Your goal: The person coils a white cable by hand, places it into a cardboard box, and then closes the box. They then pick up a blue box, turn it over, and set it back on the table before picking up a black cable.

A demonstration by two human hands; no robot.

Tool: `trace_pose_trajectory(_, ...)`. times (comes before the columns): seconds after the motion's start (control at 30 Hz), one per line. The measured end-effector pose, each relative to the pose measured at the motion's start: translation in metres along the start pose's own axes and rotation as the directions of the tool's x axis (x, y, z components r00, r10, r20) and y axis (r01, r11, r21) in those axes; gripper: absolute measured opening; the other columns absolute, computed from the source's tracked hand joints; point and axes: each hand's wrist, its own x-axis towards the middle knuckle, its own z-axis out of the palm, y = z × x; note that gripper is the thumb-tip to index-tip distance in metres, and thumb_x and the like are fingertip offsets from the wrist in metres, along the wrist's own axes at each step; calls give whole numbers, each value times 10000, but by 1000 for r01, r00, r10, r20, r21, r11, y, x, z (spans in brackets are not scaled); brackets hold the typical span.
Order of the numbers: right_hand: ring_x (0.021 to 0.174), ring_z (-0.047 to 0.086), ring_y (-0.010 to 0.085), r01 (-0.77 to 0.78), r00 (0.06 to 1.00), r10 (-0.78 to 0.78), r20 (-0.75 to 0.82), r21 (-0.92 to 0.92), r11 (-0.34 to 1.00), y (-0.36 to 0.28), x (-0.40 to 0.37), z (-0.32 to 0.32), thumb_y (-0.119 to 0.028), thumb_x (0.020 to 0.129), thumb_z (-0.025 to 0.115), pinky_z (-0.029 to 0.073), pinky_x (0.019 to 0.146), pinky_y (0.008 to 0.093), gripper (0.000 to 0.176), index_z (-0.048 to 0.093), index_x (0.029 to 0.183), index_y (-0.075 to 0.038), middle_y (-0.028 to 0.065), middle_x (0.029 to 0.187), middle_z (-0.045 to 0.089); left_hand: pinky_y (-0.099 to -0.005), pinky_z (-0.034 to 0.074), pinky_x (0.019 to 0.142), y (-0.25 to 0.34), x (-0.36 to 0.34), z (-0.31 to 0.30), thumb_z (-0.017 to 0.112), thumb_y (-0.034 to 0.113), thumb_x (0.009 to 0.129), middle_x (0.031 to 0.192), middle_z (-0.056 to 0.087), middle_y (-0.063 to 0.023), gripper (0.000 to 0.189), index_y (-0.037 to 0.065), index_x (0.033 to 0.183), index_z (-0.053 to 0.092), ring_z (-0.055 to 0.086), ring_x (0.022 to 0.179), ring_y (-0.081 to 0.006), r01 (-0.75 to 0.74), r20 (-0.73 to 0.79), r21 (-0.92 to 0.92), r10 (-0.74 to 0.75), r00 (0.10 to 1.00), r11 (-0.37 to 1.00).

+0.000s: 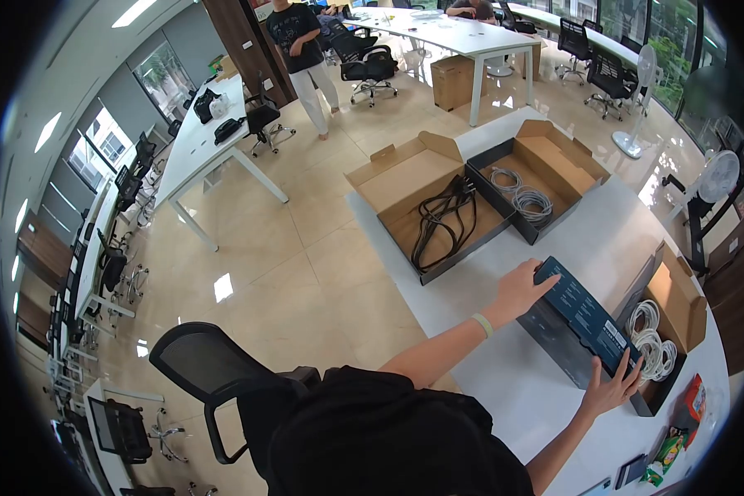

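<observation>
A closed dark blue box (pixel 583 314) with printed text stands on the white table between both hands. My left hand (pixel 522 289) holds its upper left end, thumb on the printed face. At the lower right end, my right hand (pixel 612 387) rests with its fingers spread against the box. Beyond are two open boxes side by side: one holds black cables (pixel 445 221), the other grey coiled cables (pixel 531 202). Right of the blue box, another open box (pixel 678 306) contains white coiled cables (pixel 655 343).
Colourful snack packets (pixel 670 450) and a dark flat item (pixel 631 470) lie at the table's near right. A black chair (pixel 202 364) is at the left. A person (pixel 298 50) stands farther back near other tables. White fans (pixel 717 175) stand at the right.
</observation>
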Motion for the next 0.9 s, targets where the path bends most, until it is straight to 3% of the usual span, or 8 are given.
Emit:
trace_pose_trajectory(0.17, 1204, 301, 290, 134, 989, -134, -59, -2, 991, 13, -8, 9, -407, 818, 523, 283, 959, 411, 452, 520, 1173, -128, 75, 1281, 411, -301, 417, 785, -9, -10, 11, 535, 417, 794, 1043, 528, -138, 488, 17, 1071, 487, 531, 948, -235, 17, -72, -156, -29, 997, 988)
trace_pose_trajectory(0.4, 1196, 319, 267, 152, 942, -138, -306, 24, 988, 17, -31, 21, -337, 839, 512, 296, 952, 377, 397, 535, 1149, -89, 79, 1242, 455, -295, 394, 847, -28, -31, 11, 542, 403, 796, 1100, 517, -139, 548, -6, 1150, 451, 508, 1004, -230, 121, 47, -357, -111, 993, 926)
trace_pose_trajectory(0.53, 1164, 352, 262, 129, 929, -114, -352, 18, 992, 11, -58, 5, -293, 833, 535, 295, 936, 401, 373, 539, 1149, -94, 103, 1272, 413, -307, 385, 872, -45, -50, 7, 542, 404, 796, 1121, 514, -164, 577, -5, 1184, 420, 506, 1026, -250, 48, 72, -467, -17, 997, 883)
trace_pose_trajectory(0.67, 1218, 261, 354, 113, 905, -60, -421, 102, 988, 7, -96, -6, -392, 760, 611, 247, 951, 468, 612, 424, 1249, -76, 230, 1328, 260, -306, 381, 877, -60, -77, -10, 546, 380, 806, 1123, 509, -172, 574, -24, 1189, 405, 509, 1018, -243, -42, 66, -440, 79, 995, 897)
trace_pose_trajectory(0.7, 1226, 206, 412, 44, 947, -14, -320, 88, 995, 9, -107, -11, -468, 674, 670, 218, 958, 509, 848, 296, 1314, -54, 282, 1342, 162, -306, 381, 877, -68, -83, -12, 546, 380, 806, 1123, 509, -172, 574, -24, 1189, 405, 509, 1018, -243, -42, 68, -443, 80, 994, 895)
trace_pose_trajectory(0.8, 1222, 191, 431, -97, 977, 140, -158, 254, 962, 8, -146, -4, -519, 615, 691, 205, 969, 515, 994, 210, 1336, -34, 290, 1343, 135, -306, 387, 866, -99, -99, -11, 530, 393, 817, 1098, 519, -180, 562, -30, 1168, 415, 518, 1002, -240, -9, 93, -468, 60, 994, 884)
trace_pose_trajectory(0.83, 1226, 185, 423, -190, 980, 200, -19, 233, 954, 9, -162, 0, -492, 561, 740, 197, 989, 487, 1105, 128, 1338, 1, 286, 1342, 122, -309, 392, 856, -107, -102, -8, 529, 400, 816, 1078, 528, -184, 555, -34, 1147, 427, 523, 992, -244, 125, 138, -491, -64, 988, 862)
trace_pose_trajectory(0.9, 1217, 229, 375, -269, 962, 258, 90, 475, 838, 1, -189, 12, -313, 552, 798, 221, 998, 429, 1108, 88, 1323, 47, 265, 1323, 164, -320, 406, 828, -106, -106, -17, 526, 424, 813, 1018, 551, -198, 542, -40, 1087, 461, 534, 970, -264, 318, 188, -432, -260, 947, 844)
